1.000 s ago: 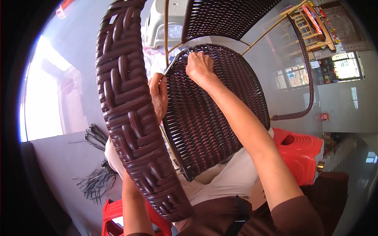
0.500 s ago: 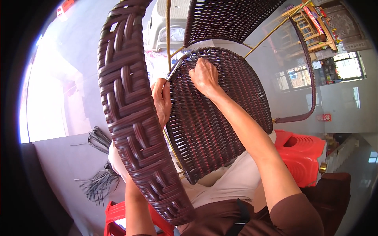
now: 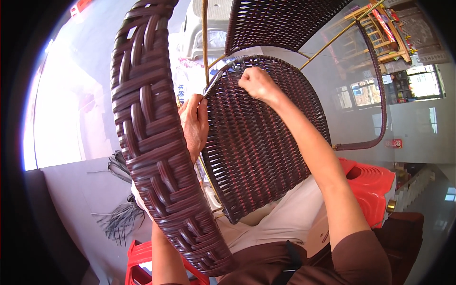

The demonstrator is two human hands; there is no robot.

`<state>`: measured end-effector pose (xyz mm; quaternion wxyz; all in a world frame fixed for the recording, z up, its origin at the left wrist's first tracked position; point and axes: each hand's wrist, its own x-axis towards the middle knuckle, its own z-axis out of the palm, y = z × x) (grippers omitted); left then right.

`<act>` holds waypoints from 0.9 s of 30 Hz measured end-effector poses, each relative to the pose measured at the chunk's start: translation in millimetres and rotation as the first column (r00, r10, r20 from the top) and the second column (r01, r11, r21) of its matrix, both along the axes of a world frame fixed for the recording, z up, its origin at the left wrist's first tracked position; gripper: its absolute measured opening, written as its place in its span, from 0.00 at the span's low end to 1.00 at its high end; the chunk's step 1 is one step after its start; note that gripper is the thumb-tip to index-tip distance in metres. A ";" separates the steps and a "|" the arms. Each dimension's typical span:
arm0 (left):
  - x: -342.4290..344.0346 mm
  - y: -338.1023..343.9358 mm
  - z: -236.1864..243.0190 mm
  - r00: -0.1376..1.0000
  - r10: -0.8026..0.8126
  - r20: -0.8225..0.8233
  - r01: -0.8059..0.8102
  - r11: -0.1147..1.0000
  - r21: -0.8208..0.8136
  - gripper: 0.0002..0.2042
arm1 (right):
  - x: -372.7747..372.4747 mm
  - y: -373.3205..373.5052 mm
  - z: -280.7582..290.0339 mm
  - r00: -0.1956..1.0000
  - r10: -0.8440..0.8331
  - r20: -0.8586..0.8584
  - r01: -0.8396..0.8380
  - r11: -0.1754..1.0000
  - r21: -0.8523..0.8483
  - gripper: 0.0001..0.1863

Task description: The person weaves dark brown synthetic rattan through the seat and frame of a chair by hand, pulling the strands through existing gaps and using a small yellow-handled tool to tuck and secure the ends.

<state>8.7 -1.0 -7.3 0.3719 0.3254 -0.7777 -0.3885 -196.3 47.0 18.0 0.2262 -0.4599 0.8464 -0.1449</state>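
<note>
A dark brown woven chair seat [image 3: 266, 137] with reddish lines leans over my lap, its rounded edge away from me. At that edge's left side, my left hand [image 3: 194, 126] is closed on a slim, shiny grey tool [image 3: 212, 86] that points to the rim; its exact kind is unclear. My right hand [image 3: 259, 84] makes a fist just above the weave near the far rim. Whatever its fingers grip is too small to see. A thick woven brown armrest [image 3: 147, 118] crosses in front of my left forearm and hides part of it.
The dark woven backrest [image 3: 280, 23] rises beyond the seat, with gold-coloured frame rods [image 3: 205, 42] beside it. A pale plastic stool [image 3: 209, 28] stands behind. Grey strips [image 3: 121, 221] lie at the left; a red stool [image 3: 368, 187] is at the right.
My right fist has shifted a little to the right along the seat's far rim. My left hand stays nearly in place with the grey tool. The chair's view has shifted slightly.
</note>
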 end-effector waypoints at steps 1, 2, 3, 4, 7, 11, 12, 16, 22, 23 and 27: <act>1.5 -0.7 -1.1 1.000 0.006 0.002 -0.006 1.000 -0.001 0.06 | -4.8 1.1 7.7 0.966 -0.067 0.251 0.056 0.997 0.052 0.08; 3.1 -1.5 -3.4 1.000 0.011 -0.014 -0.011 1.000 -0.014 0.06 | -4.8 5.1 12.8 0.906 -0.156 0.393 0.151 0.988 0.044 0.07; 1.9 -1.4 -4.3 0.999 0.009 -0.036 -0.010 1.000 -0.027 0.06 | -9.2 12.8 12.2 0.915 -0.149 0.374 0.163 0.987 -0.004 0.07; 1.2 -1.3 -3.7 0.999 0.009 -0.039 -0.010 1.000 -0.027 0.06 | -11.4 18.6 9.8 0.924 -0.143 0.355 0.172 0.984 -0.053 0.07; 1.7 -1.1 -3.2 1.000 0.015 -0.016 -0.015 1.000 -0.023 0.06 | 1.4 24.5 4.2 0.970 -0.150 0.190 0.180 0.972 -0.150 0.06; 0.9 -0.1 -1.7 1.000 0.011 -0.015 -0.011 1.000 0.017 0.06 | 19.5 19.4 -9.5 0.970 -0.148 -0.192 0.083 0.946 -0.312 0.05; 0.6 -0.2 -2.2 0.999 0.010 -0.033 -0.009 1.000 0.007 0.06 | 24.2 17.5 -8.6 0.954 -0.143 -0.262 0.053 0.945 -0.323 0.05; -0.6 -0.5 -3.6 0.998 -0.003 -0.058 0.003 1.000 -0.011 0.06 | 35.4 4.1 -9.1 0.904 -0.170 -0.391 0.080 0.968 -0.236 0.08; 6.2 -2.6 -1.2 0.999 0.025 -0.020 -0.026 0.999 -0.034 0.06 | 55.9 -17.4 8.0 0.883 -0.086 -0.461 0.122 0.991 0.050 0.04; 7.7 -1.6 1.0 0.998 0.050 0.032 -0.049 0.998 -0.045 0.06 | 57.3 -16.5 10.5 0.883 -0.065 -0.465 0.102 0.993 0.055 0.04; -4.1 5.2 -6.2 0.997 0.077 -0.001 -0.077 0.993 -0.089 0.06 | 49.0 -14.8 -1.7 0.855 -0.018 -0.518 0.107 0.984 0.141 0.06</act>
